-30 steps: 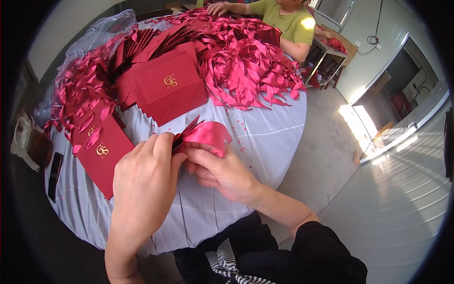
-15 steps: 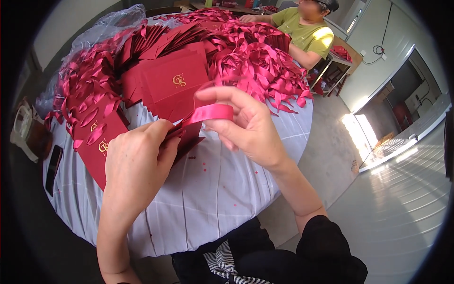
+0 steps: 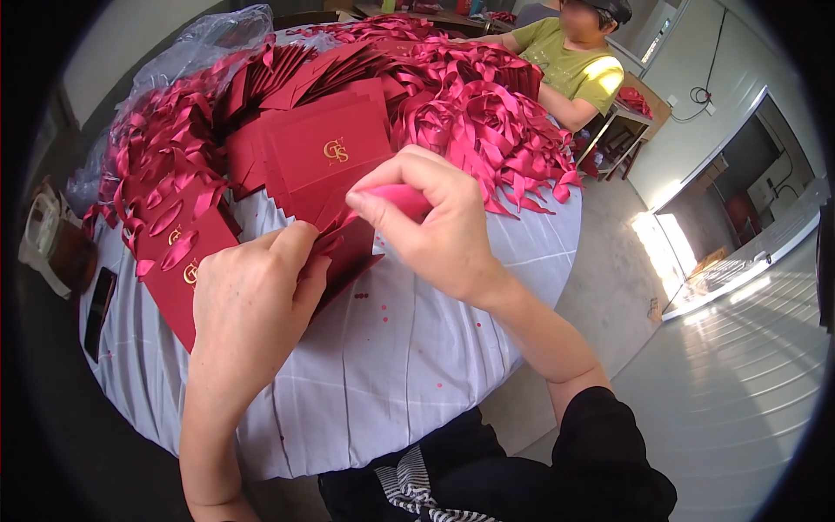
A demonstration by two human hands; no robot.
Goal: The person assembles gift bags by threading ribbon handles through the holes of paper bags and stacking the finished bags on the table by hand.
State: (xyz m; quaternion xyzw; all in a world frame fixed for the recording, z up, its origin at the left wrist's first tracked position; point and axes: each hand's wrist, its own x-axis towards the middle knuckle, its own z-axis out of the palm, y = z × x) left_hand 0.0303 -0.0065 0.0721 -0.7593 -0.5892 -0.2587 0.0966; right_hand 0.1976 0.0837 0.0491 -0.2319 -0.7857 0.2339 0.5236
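My left hand (image 3: 252, 291) is closed around the upper edge of a dark red paper bag (image 3: 352, 261), which is partly hidden behind the fingers. Just to its right, my right hand (image 3: 444, 230) pinches a glossy pink-red ribbon (image 3: 396, 197) between thumb and forefinger, close above the bag's edge. Where the ribbon meets the bag is hard to make out. Left of my left hand lie finished-looking red bags (image 3: 187, 230) with gold emblems and ribbon loops. Beyond both hands rests a stack of flat red bags (image 3: 304, 148).
Heaped ribbons (image 3: 478, 130) cover the table's far right. Clear plastic film (image 3: 196, 52) lies at the far left. A phone (image 3: 100, 309) sits by the left edge of the white tablecloth (image 3: 391, 391), near a bagged container (image 3: 56, 239). A co-worker (image 3: 570, 61) in a yellow-green shirt sits across.
My right fingers have closed from a loose curl into a pinch on the ribbon, nearer the bag. The wide ribbon loop is now mostly inside the hand. My left hand stays on the bag.
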